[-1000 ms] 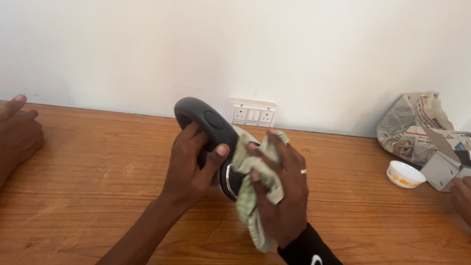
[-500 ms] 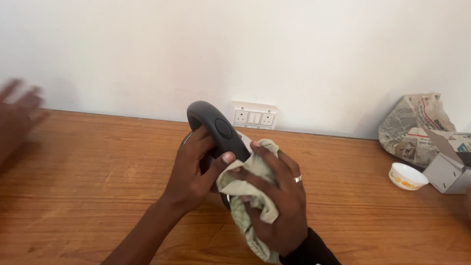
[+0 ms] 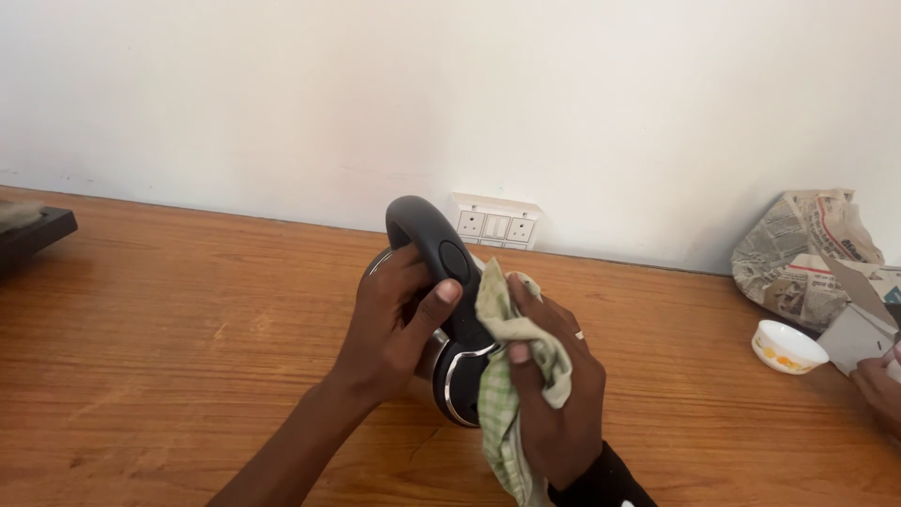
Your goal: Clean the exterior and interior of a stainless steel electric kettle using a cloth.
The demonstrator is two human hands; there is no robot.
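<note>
My left hand (image 3: 399,314) grips a dark grey appliance (image 3: 443,282) with a curved handle and a shiny metal trim, held tilted above the wooden table (image 3: 188,347). Its thumb rests on the handle. My right hand (image 3: 554,394), with a ring on one finger, holds a pale green checked cloth (image 3: 502,376) pressed against the appliance's right side. The cloth hangs down below the hand. Part of the appliance's body is hidden behind both hands.
A white socket panel (image 3: 495,222) sits on the wall just behind. At the right are crumpled newspaper (image 3: 802,253), a small white bowl (image 3: 786,345), a white card (image 3: 859,329) and another person's hand (image 3: 878,390). A dark object (image 3: 33,235) lies at the left edge.
The view has shifted; the other person's hand at the left is gone and a dark object shows there. My right hand has slid the cloth lower along the appliance.
</note>
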